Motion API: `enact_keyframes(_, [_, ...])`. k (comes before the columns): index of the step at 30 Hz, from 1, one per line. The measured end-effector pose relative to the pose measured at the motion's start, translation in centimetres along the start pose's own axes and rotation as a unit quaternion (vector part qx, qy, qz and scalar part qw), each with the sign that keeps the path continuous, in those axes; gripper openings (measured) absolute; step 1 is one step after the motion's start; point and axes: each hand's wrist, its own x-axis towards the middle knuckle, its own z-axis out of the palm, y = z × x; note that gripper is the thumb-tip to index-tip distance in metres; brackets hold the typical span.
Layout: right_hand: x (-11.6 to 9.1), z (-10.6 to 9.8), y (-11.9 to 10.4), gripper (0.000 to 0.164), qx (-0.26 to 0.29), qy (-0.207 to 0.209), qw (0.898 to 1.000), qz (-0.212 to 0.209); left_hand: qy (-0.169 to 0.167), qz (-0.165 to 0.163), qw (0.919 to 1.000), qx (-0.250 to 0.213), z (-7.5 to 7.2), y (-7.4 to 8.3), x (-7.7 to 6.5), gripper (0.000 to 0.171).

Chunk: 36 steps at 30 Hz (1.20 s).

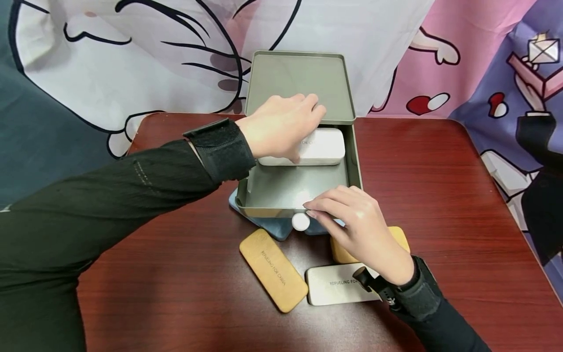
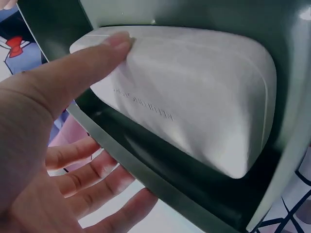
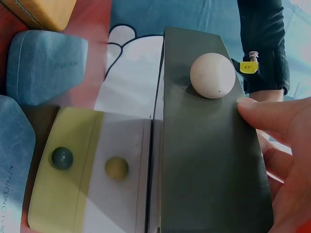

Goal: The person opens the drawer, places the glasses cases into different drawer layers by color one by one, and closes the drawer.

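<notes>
White case (image 1: 327,144): pale, with rounded corners, a fine seam round its edge and small printed lettering; lies inside the green tin box (image 1: 294,183), along the tin's far edge
Left hand (image 1: 281,122): thumb on the case's near side, fingers loose and not curled round it
Right hand (image 1: 356,215): thumb and fingers pinch the tin's near edge, just beside a round white knob (image 1: 301,222)
Lid (image 1: 303,80): tipped back at the tin's far edge
Table (image 1: 440,205): toward its near edge, a mustard case (image 1: 273,270) reading REFUELING FOR CHINA, an off-white case (image 1: 323,283) and a second mustard case (image 1: 399,238), the last two partly covered
Left wrist view: fingers apart from the case, past a tin rim, hidden from the head view
Right wrist view only: white front (image 3: 121,204) with yellow ball (image 3: 117,168), yellow front (image 3: 63,194) with dark ball (image 3: 62,158)
</notes>
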Motion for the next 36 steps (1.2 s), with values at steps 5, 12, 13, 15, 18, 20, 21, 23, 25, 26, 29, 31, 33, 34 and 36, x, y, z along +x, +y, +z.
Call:
enact_keyframes(5, [0.1, 0.0, -0.1, 0.009, 0.0, 0.001, 1.0, 0.001, 0.003, 0.001, 0.9999, -0.013, 0.0, -0.3, 0.4, 0.07])
enact_keyframes(12, [0.1, 0.1, 0.0, 0.009, -0.002, 0.005, 1.0, 0.001, -0.007, -0.002, 0.9999, -0.015, 0.0, -0.5, 0.9, 0.063])
enact_keyframes(13, [0.0, 0.2, 0.0, 0.009, -0.002, 0.005, 1.0, 0.0, -0.009, -0.002, 0.9998, -0.016, -0.1, -0.5, 1.0, 0.062])
enact_keyframes(15, [0.0, 0.2, 0.0, 0.009, -0.003, 0.005, 1.0, 0.001, -0.012, -0.003, 0.9998, -0.016, -0.1, -0.6, 1.1, 0.06])
enact_keyframes(18, [0.0, 0.2, 0.0, 0.009, -0.007, 0.003, 1.0, 0.003, -0.014, -0.005, 0.9998, -0.014, -0.2, -0.6, 1.3, 0.057])
enact_keyframes(20, [0.0, 0.2, 0.0, 0.009, -0.01, 0.002, 1.0, 0.005, -0.015, -0.006, 0.9998, -0.012, -0.2, -0.6, 1.5, 0.056])
enact_keyframes(21, [0.0, 0.2, 0.0, 0.009, -0.011, 0.002, 1.0, 0.006, -0.015, -0.006, 0.9998, -0.011, -0.2, -0.6, 1.6, 0.056])
enact_keyframes(23, [0.0, 0.2, 0.0, 0.009, -0.012, 0.003, 1.0, 0.006, -0.013, -0.006, 0.9998, -0.011, -0.1, -0.6, 1.7, 0.055])
enact_keyframes(25, [0.0, 0.2, 0.0, 0.009, -0.012, 0.004, 1.0, 0.006, -0.015, -0.006, 0.9998, -0.009, -0.1, -0.6, 1.8, 0.056])
enact_keyframes(26, [0.0, 0.2, 0.0, 0.009, -0.011, 0.004, 1.0, 0.005, -0.016, -0.007, 0.9998, -0.009, -0.1, -0.6, 1.8, 0.056])
enact_keyframes(29, [0.0, 0.2, 0.0, 0.009, -0.012, 0.003, 1.0, 0.006, -0.019, -0.008, 0.9997, -0.008, -0.2, -0.6, 1.8, 0.056])
enact_keyframes(31, [0.0, 0.2, 0.0, 0.009, -0.014, 0.005, 1.0, 0.005, -0.021, -0.009, 0.9997, -0.008, -0.2, -0.6, 1.9, 0.055])
enact_keyframes(33, [0.0, 0.3, 0.1, 0.009, -0.016, 0.007, 1.0, 0.002, -0.022, -0.009, 0.9997, -0.007, -0.2, -0.6, 1.9, 0.055])
enact_keyframes(34, [0.0, 0.3, 0.1, 0.009, -0.018, 0.009, 1.0, -0.001, -0.022, -0.009, 0.9997, -0.007, -0.2, -0.6, 1.9, 0.054])
enact_keyframes(36, [0.0, 0.3, 0.1, 0.008, -0.02, 0.013, 1.0, -0.005, -0.021, -0.01, 0.9997, -0.006, -0.2, -0.6, 1.9, 0.053])
